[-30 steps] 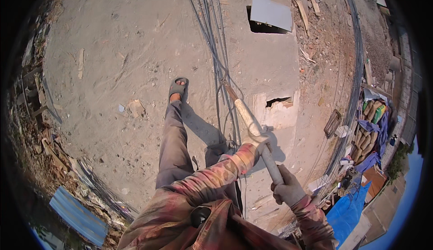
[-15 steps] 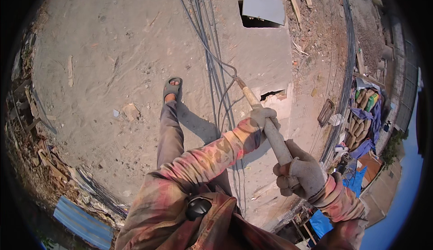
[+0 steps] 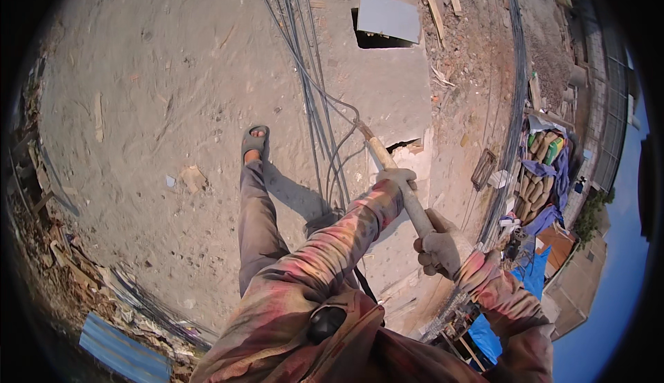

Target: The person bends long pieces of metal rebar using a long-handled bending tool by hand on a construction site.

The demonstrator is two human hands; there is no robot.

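A long pale-handled tool (image 3: 417, 210) slants across the picture, with a rusty metal socket at its far end. Curved dark metal rods (image 3: 340, 99) meet that socket; I cannot tell whether they belong to the tool or are bent bars lying there. My left hand (image 3: 397, 175), in a dusty glove, is closed around the middle of the handle. Nearer to me, my right hand (image 3: 443, 246), also gloved, grips the handle close to its end. Beneath the tool head run several long thin metal bars (image 3: 304, 72) on the dusty ground.
A grey sheet (image 3: 389, 13) partly covers a dark square hole (image 3: 377, 40). A smaller jagged hole (image 3: 403, 146) opens beside the tool. My sandalled foot (image 3: 254, 141) stands left of the bars. Filled sacks (image 3: 536, 189), wood scraps and more bars (image 3: 515, 72) line the right side.
The ground and the objects on it have shifted left in view. My right hand has come up and left, nearer my left hand. A dark shoe now shows beside the bars.
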